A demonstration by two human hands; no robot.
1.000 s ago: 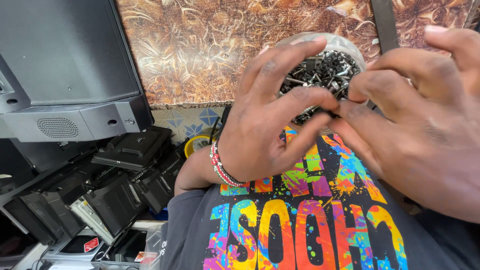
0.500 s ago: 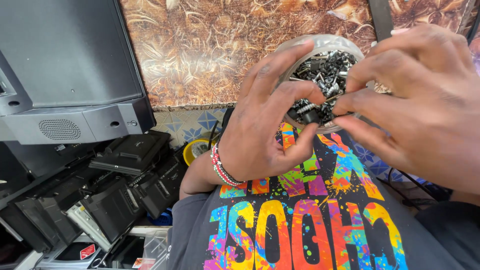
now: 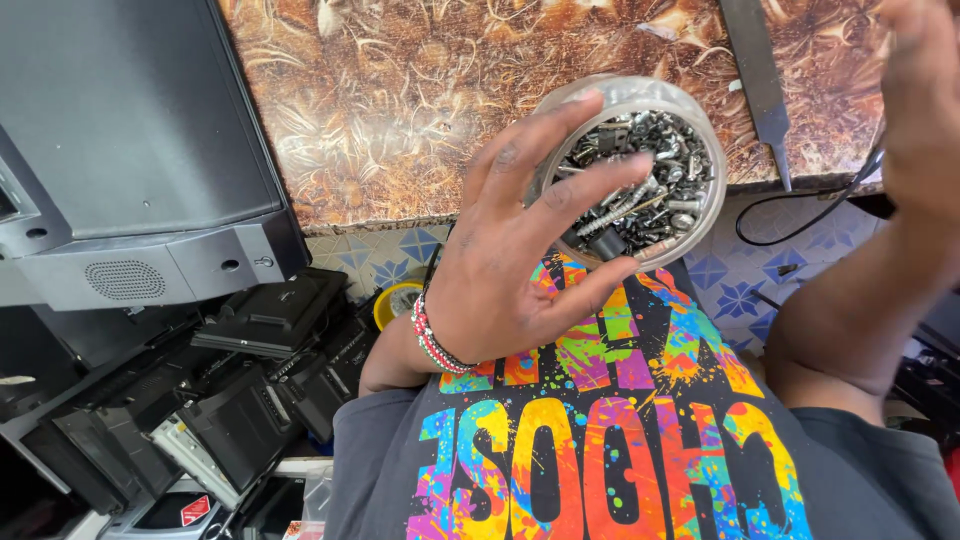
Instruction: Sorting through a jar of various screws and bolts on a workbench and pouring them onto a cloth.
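Left hand (image 3: 500, 270) up in front of the chest, fingers (image 3: 590, 185) spread wide and curled round a clear round tub (image 3: 640, 100). Grip grasping the tub by its rim and side. Tub tipped toward the camera, full of little grey screws and bolts (image 3: 650, 185). Single screws too small and tangled to tell apart. Part of the tub's near side hidden behind the fingers. Red, white and black bead bands (image 3: 432, 340) on the wrist.

Right hand (image 3: 925, 110) high at the right edge, away from the tub, blurry and cut off at the top. Fingers out of the picture, so cannot tell about that grip.

Behind the tub, a brown patterned desk (image 3: 400, 110) with a long metal tool (image 3: 765, 90) on it, top end cut off. Black cable (image 3: 800, 225) hanging by the desk edge. Bright splashy shirt (image 3: 600, 440) below. Dark machines (image 3: 270, 320) stacked at the left, parts lost in shadow.
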